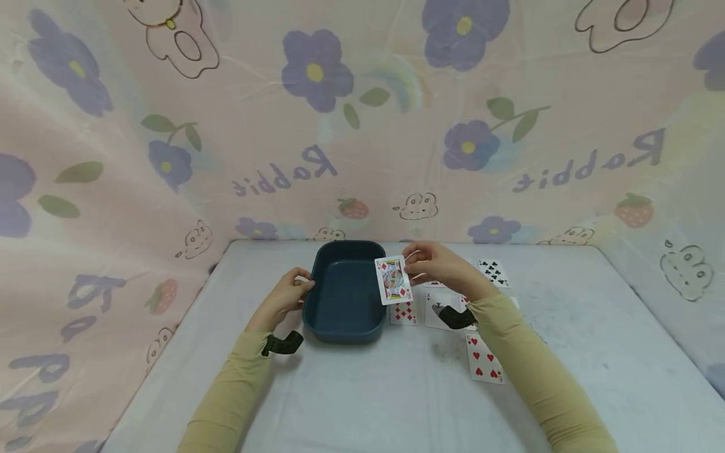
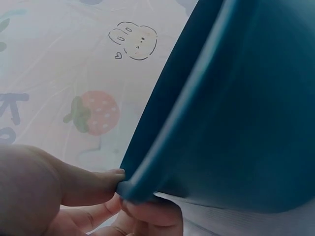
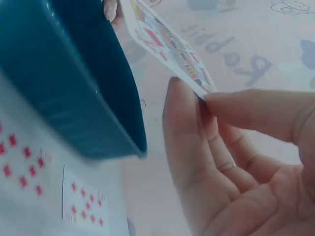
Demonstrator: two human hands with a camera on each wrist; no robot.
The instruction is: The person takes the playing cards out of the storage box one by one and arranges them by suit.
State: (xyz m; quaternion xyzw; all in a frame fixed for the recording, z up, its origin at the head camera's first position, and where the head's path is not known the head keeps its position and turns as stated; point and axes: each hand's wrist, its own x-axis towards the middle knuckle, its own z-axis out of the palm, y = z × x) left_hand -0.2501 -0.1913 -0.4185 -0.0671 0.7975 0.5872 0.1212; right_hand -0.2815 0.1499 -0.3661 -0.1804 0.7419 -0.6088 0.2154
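A dark blue rectangular bin [image 1: 347, 296] with rounded corners stands on the table. My left hand [image 1: 283, 297] pinches the bin's left rim; in the left wrist view, the thumb lies on one side of the rim [image 2: 134, 186] and fingers curl beneath it. My right hand [image 1: 444, 267] holds a playing card [image 1: 393, 280], a face card of diamonds, just above the bin's right edge. Thumb and fingers pinch that card [image 3: 170, 46] by one edge in the right wrist view. Directly below it lies a diamonds number card [image 1: 404, 314], partly hidden.
More cards lie face up right of the bin: an ace [image 1: 435, 309], a black number card [image 1: 494, 273] and a six of hearts [image 1: 484, 362]. The right forearm covers some of them. A patterned curtain [image 1: 362, 157] rises behind the white tabletop [image 1: 362, 402].
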